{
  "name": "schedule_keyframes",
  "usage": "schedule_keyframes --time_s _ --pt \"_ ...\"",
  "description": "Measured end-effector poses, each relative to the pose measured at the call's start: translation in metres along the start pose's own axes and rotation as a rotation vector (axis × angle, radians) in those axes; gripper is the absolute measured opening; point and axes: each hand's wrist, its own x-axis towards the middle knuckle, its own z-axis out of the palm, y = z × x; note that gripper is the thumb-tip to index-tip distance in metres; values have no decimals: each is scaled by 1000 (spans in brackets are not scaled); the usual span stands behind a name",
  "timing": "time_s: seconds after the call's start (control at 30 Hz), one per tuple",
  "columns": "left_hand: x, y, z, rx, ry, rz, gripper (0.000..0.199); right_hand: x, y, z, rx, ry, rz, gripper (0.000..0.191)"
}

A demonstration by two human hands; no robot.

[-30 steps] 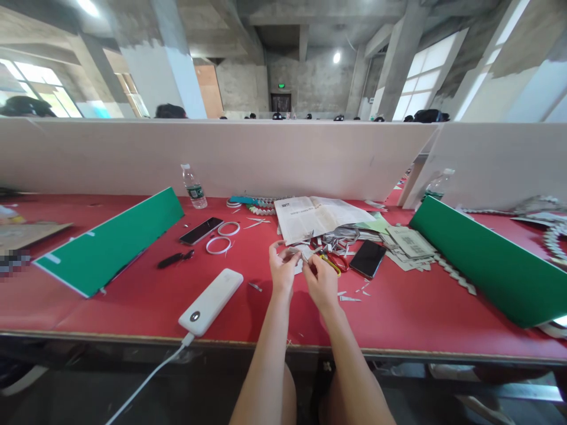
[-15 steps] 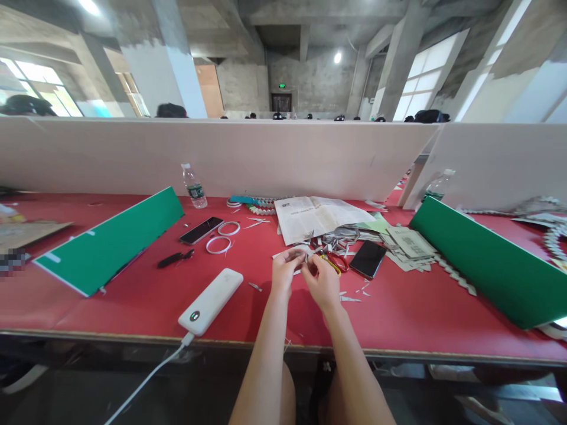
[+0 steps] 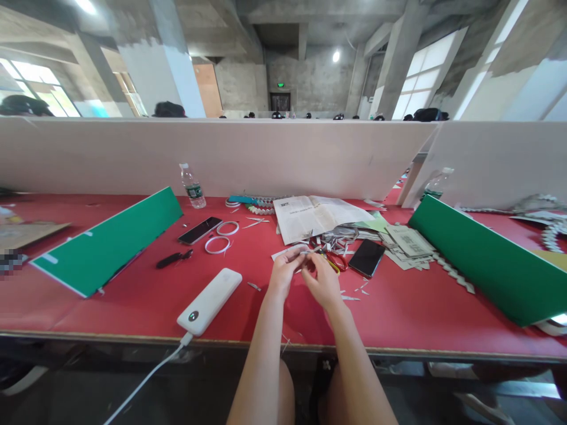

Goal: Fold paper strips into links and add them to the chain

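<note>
My left hand (image 3: pixel 283 273) and my right hand (image 3: pixel 322 278) meet over the red table, fingertips close together. Between them is a small strip of paper (image 3: pixel 305 252), pinched by my left fingers; its shape is mostly hidden. The right fingers are bent at its other end. Just behind my right hand lie scissors (image 3: pixel 338 261) with red and yellow handles. A heap of folded paper strips (image 3: pixel 339 239) is beyond the hands, partly under a newspaper sheet (image 3: pixel 310 218).
A black phone (image 3: pixel 367 258) and cut newspaper pieces (image 3: pixel 410 243) lie right. Left are a white power bank (image 3: pixel 210 301) with cable, tape rings (image 3: pixel 217 245), another phone (image 3: pixel 199 231) and a water bottle (image 3: pixel 192 186). Green boards (image 3: pixel 110 242) flank the place; a pale partition (image 3: pixel 212 156) stands behind.
The fingers have shifted slightly around the paper strip, and my right fingers look a little less closed. The view has moved very slightly; the table items stay put.
</note>
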Motion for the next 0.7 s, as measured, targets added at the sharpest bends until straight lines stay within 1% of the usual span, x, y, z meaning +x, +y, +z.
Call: schedule_keyframes --time_s 0.1,0.17,0.23,0.3,0.37,0.5,0.6,0.7 --pt "2 -2 -1 -40 66 61 38 1 1 0 99 68 40 10" --pt "2 -1 -1 -41 56 90 39 2 0 -2 173 145 67 13" --pt "1 0 0 -23 13 88 41 2 0 -5 222 184 56 18" --pt "0 2 1 1 -29 84 42 3 -1 -7 229 183 21 20" --pt "-1 3 1 39 -58 93 37 4 0 -9 216 187 -3 18" --pt "-4 6 2 172 -74 140 27 5 4 -9 231 194 -49 15" --pt "-7 7 3 302 -56 230 22 6 7 -8 209 181 -106 15" --pt "-9 7 5 385 -27 325 18 5 8 -8 193 192 -131 17"
